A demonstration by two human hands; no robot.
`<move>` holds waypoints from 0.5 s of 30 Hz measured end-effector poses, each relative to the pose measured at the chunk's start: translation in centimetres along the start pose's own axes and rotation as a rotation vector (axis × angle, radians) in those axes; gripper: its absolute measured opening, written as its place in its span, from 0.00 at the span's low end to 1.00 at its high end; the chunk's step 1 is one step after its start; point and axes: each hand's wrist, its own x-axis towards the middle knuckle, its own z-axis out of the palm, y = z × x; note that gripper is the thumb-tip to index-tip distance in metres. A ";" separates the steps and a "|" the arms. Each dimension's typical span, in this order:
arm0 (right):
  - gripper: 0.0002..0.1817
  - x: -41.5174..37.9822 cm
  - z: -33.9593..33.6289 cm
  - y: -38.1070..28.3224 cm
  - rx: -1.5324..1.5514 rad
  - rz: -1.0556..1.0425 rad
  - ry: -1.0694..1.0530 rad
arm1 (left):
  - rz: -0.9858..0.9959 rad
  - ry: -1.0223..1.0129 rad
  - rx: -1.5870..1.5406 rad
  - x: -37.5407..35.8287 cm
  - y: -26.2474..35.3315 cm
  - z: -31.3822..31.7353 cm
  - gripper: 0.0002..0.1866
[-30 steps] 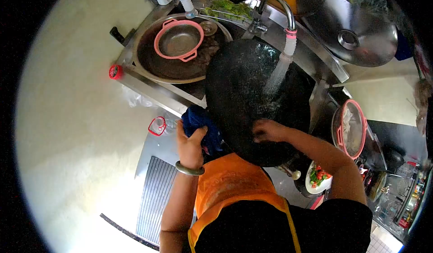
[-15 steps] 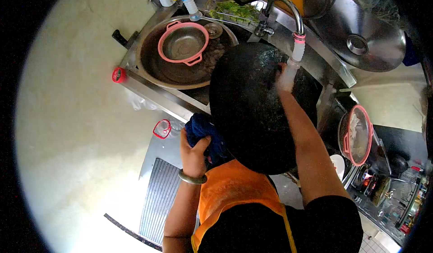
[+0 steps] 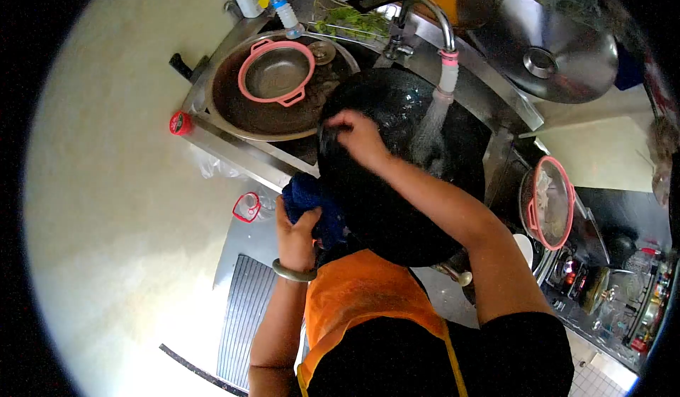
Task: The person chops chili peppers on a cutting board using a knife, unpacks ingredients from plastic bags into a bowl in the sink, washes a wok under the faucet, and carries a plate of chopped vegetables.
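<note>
A large black wok (image 3: 425,213) lies tilted over the sink, its inside wet. My left hand (image 3: 296,233) is closed around a dark blue cloth (image 3: 306,193) at the wok's left edge; whatever part of the wok lies under the cloth is hidden. My right hand (image 3: 360,139) is over the wok's upper left inside, near the rim. Its fingers are partly curled and blurred, so I cannot make out anything in them. From the faucet (image 3: 448,75) with a pink-banded nozzle, a spray of water (image 3: 429,131) falls into the wok.
Left of the wok, a pink-rimmed strainer (image 3: 310,78) sits in a wide metal basin (image 3: 218,106). A second faucet (image 3: 287,18) hangs above it. Greens lie in a wire rack (image 3: 354,25) behind. A large metal lid (image 3: 577,64) and another pink-rimmed basket (image 3: 525,202) are on the right.
My right hand has moved left from under the faucet to the wok's left side, leaving the water spray in plain sight. My left hand keeps hold of the cloth.
</note>
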 end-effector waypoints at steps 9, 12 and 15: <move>0.15 -18.4 -11.4 2.0 -0.378 0.106 -0.857 | 0.009 0.016 0.018 -0.3 -0.6 -0.3 0.26; 0.16 -18.3 -15.6 6.8 -0.726 0.229 -0.836 | -0.012 0.027 0.069 -0.4 -0.1 -0.1 0.26; 0.16 -15.8 -17.4 12.4 -1.048 0.200 -0.667 | -0.003 0.032 0.052 -0.4 -0.3 -0.1 0.26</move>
